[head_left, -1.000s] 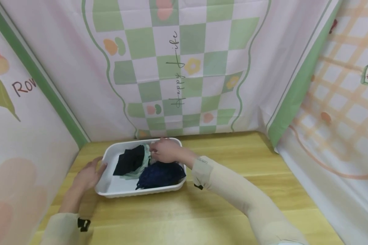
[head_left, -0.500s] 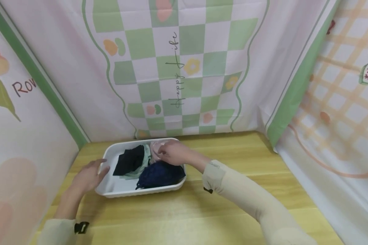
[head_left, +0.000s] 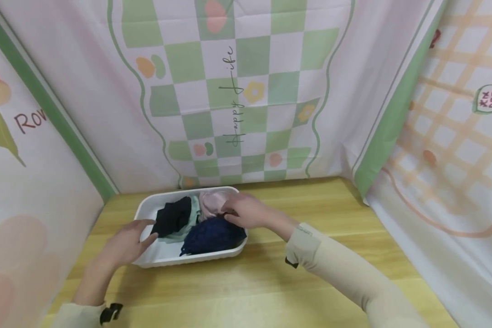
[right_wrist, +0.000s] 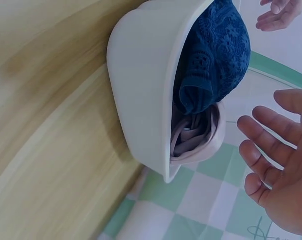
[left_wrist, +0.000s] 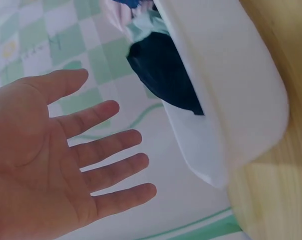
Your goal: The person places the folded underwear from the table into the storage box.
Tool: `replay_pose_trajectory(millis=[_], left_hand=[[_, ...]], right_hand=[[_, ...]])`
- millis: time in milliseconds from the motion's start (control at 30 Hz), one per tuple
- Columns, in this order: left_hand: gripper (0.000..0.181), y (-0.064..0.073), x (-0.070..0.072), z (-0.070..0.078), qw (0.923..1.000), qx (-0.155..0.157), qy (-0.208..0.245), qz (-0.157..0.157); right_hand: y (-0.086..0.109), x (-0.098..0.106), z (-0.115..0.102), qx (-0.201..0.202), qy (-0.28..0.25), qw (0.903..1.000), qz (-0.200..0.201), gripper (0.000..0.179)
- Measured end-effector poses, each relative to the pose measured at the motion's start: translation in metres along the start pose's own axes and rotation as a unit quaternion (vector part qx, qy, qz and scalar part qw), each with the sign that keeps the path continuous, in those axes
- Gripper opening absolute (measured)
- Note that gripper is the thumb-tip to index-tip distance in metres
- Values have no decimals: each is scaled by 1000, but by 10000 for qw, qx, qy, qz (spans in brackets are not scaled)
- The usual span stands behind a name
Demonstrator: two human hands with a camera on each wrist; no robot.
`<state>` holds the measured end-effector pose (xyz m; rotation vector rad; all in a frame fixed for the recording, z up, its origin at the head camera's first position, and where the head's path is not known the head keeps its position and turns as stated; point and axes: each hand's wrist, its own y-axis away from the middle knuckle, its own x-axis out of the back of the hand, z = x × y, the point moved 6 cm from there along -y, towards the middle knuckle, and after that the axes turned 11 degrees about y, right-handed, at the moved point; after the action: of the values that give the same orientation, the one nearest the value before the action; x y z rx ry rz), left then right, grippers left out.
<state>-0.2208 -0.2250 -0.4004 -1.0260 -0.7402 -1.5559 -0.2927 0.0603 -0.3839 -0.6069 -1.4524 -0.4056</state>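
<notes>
A white plastic tray (head_left: 188, 260) on the table holds folded clothes. At its left lies a black folded garment (head_left: 173, 216), with a mint-green one (head_left: 194, 212) partly under it. On the right are a navy lace bra (right_wrist: 216, 55) and, behind it, a pink cup-shaped piece (right_wrist: 213, 145) with straps tucked inside. My left hand (left_wrist: 45, 150) is spread above the tray's left end, holding nothing. Over the tray's right side hovers my right hand (head_left: 249, 210), its fingers loosely bent and nothing between them; in the head view it covers part of the pink piece.
The wooden table (head_left: 270, 282) extends in front and to the right of the tray. A checkered curtain (head_left: 250, 114) hangs close behind the tray, and printed cloth (head_left: 37, 182) walls off the left side. More cloth hangs on the right.
My right hand has drawn back to the right, off the pink piece, uncovering it. My left hand has left the tray's left rim and moved inward over it.
</notes>
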Motion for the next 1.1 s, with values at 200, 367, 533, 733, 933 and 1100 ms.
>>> replay_pose_trajectory(millis=[200, 367, 533, 733, 933, 1100], left_hand=[[45, 4, -3, 20, 9995, -280, 99, -124], [44, 4, -8, 41, 9970, -517, 307, -493], [43, 7, -11, 68, 9924, -676, 406, -948], [38, 11, -18, 96, 9845, -1155, 506, -1220], [30, 17, -32, 119, 9649, -1803, 602, -1812], [28, 22, -42, 136, 9470, -2270, 516, -2212]], right_hand=[[15, 5, -5, -55, -74, 9999, -146, 28], [30, 12, -8, -68, -44, 9998, -165, 30], [43, 17, -12, -74, -10, 9997, -219, 30], [62, 18, -18, 52, 40, 9997, -245, 29], [85, 20, -28, 74, -136, 9991, -400, 29], [99, 22, -32, 105, -134, 9990, -413, 27]])
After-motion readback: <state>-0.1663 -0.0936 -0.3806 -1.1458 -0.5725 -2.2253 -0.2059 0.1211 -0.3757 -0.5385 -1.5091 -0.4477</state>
